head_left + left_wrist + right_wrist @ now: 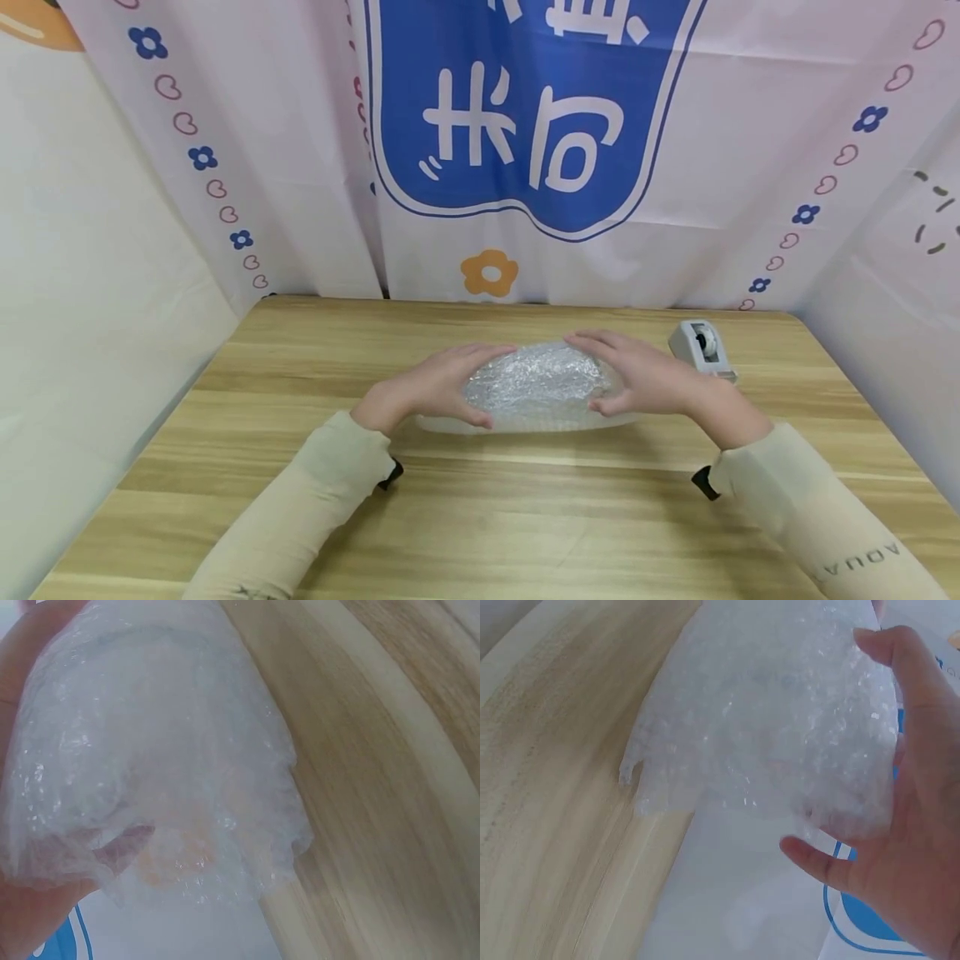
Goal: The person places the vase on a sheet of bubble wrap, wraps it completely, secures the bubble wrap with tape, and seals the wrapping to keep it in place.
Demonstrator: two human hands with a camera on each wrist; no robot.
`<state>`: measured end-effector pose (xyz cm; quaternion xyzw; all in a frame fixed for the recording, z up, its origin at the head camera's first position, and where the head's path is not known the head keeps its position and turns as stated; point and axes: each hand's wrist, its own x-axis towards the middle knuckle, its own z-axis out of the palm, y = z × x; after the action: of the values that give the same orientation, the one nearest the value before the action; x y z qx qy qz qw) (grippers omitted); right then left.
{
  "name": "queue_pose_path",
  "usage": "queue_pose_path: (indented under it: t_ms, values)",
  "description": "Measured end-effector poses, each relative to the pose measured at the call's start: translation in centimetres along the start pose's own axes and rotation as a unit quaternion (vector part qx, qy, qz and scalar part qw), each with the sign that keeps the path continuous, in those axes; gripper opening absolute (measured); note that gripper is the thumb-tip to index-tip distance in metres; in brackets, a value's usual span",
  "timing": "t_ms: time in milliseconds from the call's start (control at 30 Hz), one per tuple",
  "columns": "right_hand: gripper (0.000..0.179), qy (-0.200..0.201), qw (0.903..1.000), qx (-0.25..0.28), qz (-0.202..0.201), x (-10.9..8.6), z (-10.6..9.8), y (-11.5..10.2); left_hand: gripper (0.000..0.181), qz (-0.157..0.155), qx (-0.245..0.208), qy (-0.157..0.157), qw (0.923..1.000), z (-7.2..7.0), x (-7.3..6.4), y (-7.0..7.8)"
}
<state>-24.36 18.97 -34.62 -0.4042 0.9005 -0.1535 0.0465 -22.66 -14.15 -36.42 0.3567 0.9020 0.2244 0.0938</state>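
A bundle of clear bubble wrap (540, 387) lies lengthwise across the wooden table, between both hands. My left hand (438, 383) holds its left end, fingers over the far side and thumb at the near side. At the other end, my right hand (645, 379) cups the bundle with spread, curved fingers. Loose, ragged edges of the wrap (172, 765) show in the left wrist view, where part of a finger or thumb lies behind the film. The right wrist view shows the wrap (765, 727) against the palm. Whatever may be inside cannot be made out.
A grey tape dispenser (703, 348) with a roll of tape stands at the back right, just beyond the right hand. Behind the table (510, 517) hangs a printed cloth (300, 167), and pale cloth walls flank both sides.
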Motion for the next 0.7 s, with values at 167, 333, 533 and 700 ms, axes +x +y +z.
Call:
queue_pose_path:
  t_ms: [167,333,533,700]
  values:
    - [0.097,0.009,0.9973,-0.072,0.002,-0.5,0.3,-0.6,0.107,-0.002,-0.005,0.000,1.0000,0.1,0.0,0.0]
    - [0.107,0.038,0.9913,-0.124,-0.023,-0.8,1.0,-1.0,0.106,-0.005,-0.012,0.000,0.9999,0.2,0.1,-0.1]
    - [0.114,0.082,0.9852,-0.143,-0.049,-0.7,2.0,-1.0,0.106,-0.005,-0.014,0.002,0.9999,0.1,0.3,-0.2]
    - [0.116,0.090,0.9891,-0.098,-0.062,-0.4,2.5,-0.7,0.107,-0.005,-0.016,0.001,0.9999,-0.1,0.5,-0.3]
